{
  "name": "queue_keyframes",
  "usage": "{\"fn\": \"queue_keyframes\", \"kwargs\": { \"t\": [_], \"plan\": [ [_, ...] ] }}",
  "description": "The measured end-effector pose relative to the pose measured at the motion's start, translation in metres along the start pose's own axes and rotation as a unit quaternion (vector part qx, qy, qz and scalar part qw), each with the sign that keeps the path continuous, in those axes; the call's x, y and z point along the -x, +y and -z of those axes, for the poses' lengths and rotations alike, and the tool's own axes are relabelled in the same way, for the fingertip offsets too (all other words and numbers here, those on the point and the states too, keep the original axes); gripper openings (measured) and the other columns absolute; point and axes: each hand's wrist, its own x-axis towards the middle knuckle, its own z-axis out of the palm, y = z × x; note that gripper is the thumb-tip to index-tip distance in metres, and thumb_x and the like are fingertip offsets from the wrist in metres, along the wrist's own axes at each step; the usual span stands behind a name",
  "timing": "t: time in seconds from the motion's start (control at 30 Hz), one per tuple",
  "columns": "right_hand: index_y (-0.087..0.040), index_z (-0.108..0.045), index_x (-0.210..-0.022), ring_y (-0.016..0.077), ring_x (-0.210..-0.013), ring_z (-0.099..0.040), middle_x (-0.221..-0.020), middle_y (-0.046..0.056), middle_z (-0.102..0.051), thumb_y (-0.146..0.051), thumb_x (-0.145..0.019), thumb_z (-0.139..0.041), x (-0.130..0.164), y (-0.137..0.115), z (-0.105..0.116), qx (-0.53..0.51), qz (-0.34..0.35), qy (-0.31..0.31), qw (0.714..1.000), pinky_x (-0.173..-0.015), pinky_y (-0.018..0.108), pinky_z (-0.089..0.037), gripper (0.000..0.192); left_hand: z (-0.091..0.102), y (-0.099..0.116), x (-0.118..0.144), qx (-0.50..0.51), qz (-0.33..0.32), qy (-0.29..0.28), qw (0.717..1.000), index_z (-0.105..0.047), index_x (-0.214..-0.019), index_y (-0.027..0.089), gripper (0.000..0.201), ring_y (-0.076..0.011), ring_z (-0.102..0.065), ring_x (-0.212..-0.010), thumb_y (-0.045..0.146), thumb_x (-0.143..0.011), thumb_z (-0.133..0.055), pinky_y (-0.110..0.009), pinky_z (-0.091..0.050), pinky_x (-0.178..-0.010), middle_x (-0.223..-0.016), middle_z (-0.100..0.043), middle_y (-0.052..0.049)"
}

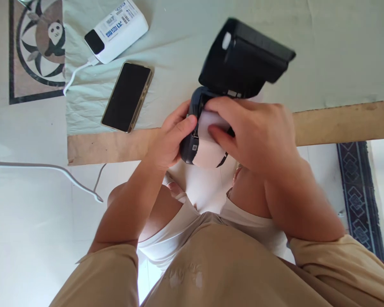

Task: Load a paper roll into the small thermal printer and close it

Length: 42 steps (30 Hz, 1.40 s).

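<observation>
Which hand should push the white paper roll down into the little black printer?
Probably the right hand: its fingers already rest on the white paper roll in the open black printer. The left hand grips the printer's side, steadying it.

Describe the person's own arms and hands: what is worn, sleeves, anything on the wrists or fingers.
Both arms are bare from short, loose tan sleeves down. The left hand and the right hand wear no gloves, and no ring, watch or band shows on the visible fingers and wrists.

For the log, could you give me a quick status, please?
Left hand grips printer body. Right hand presses paper roll inside. Lid open. Phone clear.
</observation>
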Motion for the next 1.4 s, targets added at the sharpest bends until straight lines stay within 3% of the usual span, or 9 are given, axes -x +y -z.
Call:
{"fn": "queue_keyframes", "kwargs": {
  "t": [0.17,0.33,0.57,0.8,0.87,0.97,1.07,1.23,1.4],
  "plan": [
    [-0.033,-0.066,-0.114,0.0115,-0.051,-0.050,-0.076,-0.004,-0.070,-0.033,-0.081,-0.064,0.004,0.012,0.004,-0.036,0.074,0.000,0.997,-0.050,0.026,-0.022,0.033,0.002,0.000,0.001,-0.013,-0.007,-0.021,1.000,-0.071,-0.107,0.021,0.033,-0.0230,-0.072,-0.103,0.047,-0.087,-0.070,-0.024,-0.057,-0.068,-0.095,-0.071,-0.004],
    [-0.027,-0.064,-0.112,0.0057,-0.048,-0.045,-0.093,-0.001,-0.074,-0.034,-0.079,-0.069,0.007,0.024,0.001,-0.220,0.043,0.012,0.974,-0.048,0.024,-0.036,0.035,0.000,0.000,0.002,-0.005,-0.002,-0.020,1.000,-0.071,-0.108,0.019,0.036,-0.0243,-0.071,-0.105,0.048,-0.086,-0.071,-0.023,-0.055,-0.065,-0.101,-0.072,-0.004],
    [-0.027,-0.060,-0.106,0.0062,-0.049,-0.040,-0.092,0.001,-0.071,-0.046,-0.077,-0.070,0.011,0.026,-0.008,-0.314,0.001,0.035,0.949,-0.041,0.023,-0.029,0.036,-0.007,0.002,0.001,-0.002,0.002,-0.010,1.000,-0.072,-0.100,0.021,0.029,-0.0213,-0.072,-0.096,0.048,-0.089,-0.067,-0.023,-0.055,-0.067,-0.090,-0.070,-0.002],
    [-0.030,-0.044,-0.117,0.0091,-0.051,-0.043,-0.085,0.000,-0.060,-0.065,-0.078,-0.046,-0.010,0.052,-0.007,-0.559,-0.118,0.081,0.817,-0.043,0.027,-0.027,0.053,0.001,0.000,-0.002,0.035,0.040,0.044,0.998,-0.067,-0.102,0.022,0.032,-0.0226,-0.074,-0.097,0.051,-0.089,-0.063,-0.027,-0.059,-0.068,-0.090,-0.071,-0.002],
    [-0.030,-0.046,-0.127,0.0067,-0.047,-0.035,-0.098,0.002,-0.061,-0.058,-0.079,-0.038,-0.015,0.067,-0.003,-0.583,-0.189,0.011,0.790,-0.041,0.028,-0.023,0.057,0.002,0.000,-0.003,0.052,0.042,0.060,0.996,-0.068,-0.100,0.021,0.032,-0.0238,-0.072,-0.108,0.050,-0.092,-0.056,-0.030,-0.062,-0.080,-0.092,-0.073,-0.002],
    [-0.025,-0.056,-0.108,0.0055,-0.049,-0.035,-0.086,0.000,-0.055,-0.041,-0.071,-0.048,-0.019,0.081,-0.001,-0.569,-0.307,0.092,0.757,-0.039,0.024,-0.020,0.041,0.000,0.001,-0.003,0.065,0.048,0.089,0.993,-0.070,-0.099,0.020,0.040,-0.0233,-0.069,-0.118,0.049,-0.098,-0.042,-0.034,-0.061,-0.094,-0.089,-0.074,-0.002],
    [-0.022,-0.054,-0.092,0.0071,-0.062,-0.048,-0.086,0.000,-0.052,-0.025,-0.073,-0.057,-0.018,0.083,-0.003,-0.505,-0.310,0.156,0.790,-0.042,0.021,-0.028,0.020,-0.002,0.002,-0.004,0.070,0.052,0.112,0.990,-0.072,-0.099,0.019,0.046,-0.0223,-0.067,-0.121,0.046,-0.101,-0.034,-0.035,-0.060,-0.101,-0.087,-0.075,-0.003],
    [-0.022,-0.053,-0.089,0.0088,-0.078,-0.049,-0.093,-0.001,-0.053,-0.006,-0.070,-0.057,-0.012,0.091,-0.003,-0.336,-0.244,0.157,0.896,-0.059,0.024,-0.045,0.025,-0.005,0.003,-0.006,0.058,0.046,0.100,0.992,-0.073,-0.101,0.019,0.046,-0.0243,-0.066,-0.123,0.047,-0.100,-0.037,-0.037,-0.059,-0.102,-0.090,-0.076,-0.004],
    [-0.021,-0.053,-0.095,0.0092,-0.086,-0.049,-0.098,0.001,-0.054,-0.002,-0.068,-0.056,-0.010,0.115,-0.001,-0.235,-0.226,0.191,0.926,-0.065,0.024,-0.038,0.033,-0.005,0.003,-0.006,0.065,0.044,0.100,0.992,-0.073,-0.101,0.019,0.042,-0.0246,-0.070,-0.117,0.045,-0.100,-0.039,-0.037,-0.061,-0.100,-0.096,-0.076,-0.003]
  ]
}}
